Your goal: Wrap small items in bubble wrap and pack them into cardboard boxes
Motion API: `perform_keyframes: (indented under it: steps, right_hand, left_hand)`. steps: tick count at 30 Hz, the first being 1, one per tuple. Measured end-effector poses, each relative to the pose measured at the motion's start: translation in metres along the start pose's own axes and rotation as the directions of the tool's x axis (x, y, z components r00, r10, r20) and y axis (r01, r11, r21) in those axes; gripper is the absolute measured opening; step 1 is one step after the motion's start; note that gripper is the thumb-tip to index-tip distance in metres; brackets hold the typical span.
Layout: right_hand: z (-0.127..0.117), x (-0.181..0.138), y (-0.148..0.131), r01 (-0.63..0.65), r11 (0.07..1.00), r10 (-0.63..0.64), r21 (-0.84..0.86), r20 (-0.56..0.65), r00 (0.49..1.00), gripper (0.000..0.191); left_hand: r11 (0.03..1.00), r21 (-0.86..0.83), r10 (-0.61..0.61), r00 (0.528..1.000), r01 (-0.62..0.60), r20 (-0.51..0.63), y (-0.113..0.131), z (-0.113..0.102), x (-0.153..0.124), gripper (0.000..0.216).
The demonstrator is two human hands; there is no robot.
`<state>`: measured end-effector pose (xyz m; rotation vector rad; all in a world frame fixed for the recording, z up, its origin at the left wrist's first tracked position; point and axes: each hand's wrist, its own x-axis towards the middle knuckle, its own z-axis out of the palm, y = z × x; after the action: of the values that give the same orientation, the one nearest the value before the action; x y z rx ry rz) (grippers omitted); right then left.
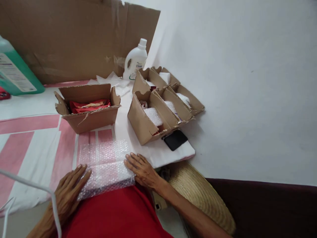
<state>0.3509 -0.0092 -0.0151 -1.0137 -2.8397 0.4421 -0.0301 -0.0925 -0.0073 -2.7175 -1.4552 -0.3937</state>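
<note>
A sheet of clear bubble wrap (105, 165) lies flat at the near edge of the table, over the pink and white cloth (29, 138). My left hand (68, 193) rests flat on its left edge, fingers spread. My right hand (141, 168) lies palm down against its right edge, fingers pointing left. Neither hand grips anything. Behind the wrap stands an open cardboard box (88, 107) with red packets inside.
Several open cardboard boxes (158, 105) holding bubble-wrapped items stand at the right by the white wall. A black phone (175, 139) lies beside them. A white bottle (135, 61) and a green jug (15, 71) stand at the back. A straw hat (200, 195) sits at lower right.
</note>
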Motion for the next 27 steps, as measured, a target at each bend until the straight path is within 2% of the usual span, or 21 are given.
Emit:
perform_keyframes:
  steps: [2,5,9,11,14,17,19,21,27]
  right_hand:
    - [0.000,-0.003,-0.002,0.002,0.999,0.000,0.045,-0.044,0.999,0.061]
    - [-0.002,-0.002,-0.003,0.003,0.989,0.023,0.149,-0.173,0.985,0.045]
    - [-0.004,0.010,-0.007,-0.023,0.932,0.173,0.363,-0.385,0.907,0.026]
    - [-0.003,0.018,-0.013,-0.093,0.884,0.310,0.458,-0.425,0.851,0.019]
    - [0.001,0.029,-0.026,-0.222,0.822,0.486,0.525,-0.442,0.754,0.019]
    - [0.008,0.037,-0.037,-0.311,0.806,0.558,0.504,-0.471,0.683,0.018]
    - [0.011,0.040,-0.042,-0.355,0.803,0.580,0.479,-0.488,0.652,0.015]
    - [0.012,0.043,-0.045,-0.385,0.800,0.593,0.461,-0.503,0.629,0.014]
    - [0.009,0.049,-0.046,-0.428,0.797,0.603,0.426,-0.526,0.600,0.019]
  left_hand:
    - [0.996,-0.087,-0.037,0.999,0.035,-0.025,0.001,0.001,-0.002,0.073]
    - [0.963,-0.241,-0.142,0.988,0.122,-0.067,-0.002,0.001,-0.002,0.061]
    - [0.886,-0.409,-0.266,0.962,0.221,-0.057,-0.010,-0.004,0.008,0.040]
    - [0.799,-0.502,-0.406,0.913,0.330,-0.047,-0.008,-0.007,0.019,0.031]
    - [0.667,-0.552,-0.616,0.787,0.500,-0.031,0.001,-0.007,0.037,0.031]
    - [0.627,-0.525,-0.712,0.697,0.575,-0.085,0.008,-0.001,0.050,0.036]
    - [0.618,-0.518,-0.739,0.662,0.592,-0.125,0.010,0.003,0.055,0.037]
    - [0.631,-0.489,-0.740,0.655,0.602,-0.149,0.011,0.006,0.058,0.037]
    - [0.748,-0.322,-0.657,0.716,0.580,-0.235,0.015,0.010,0.061,0.034]
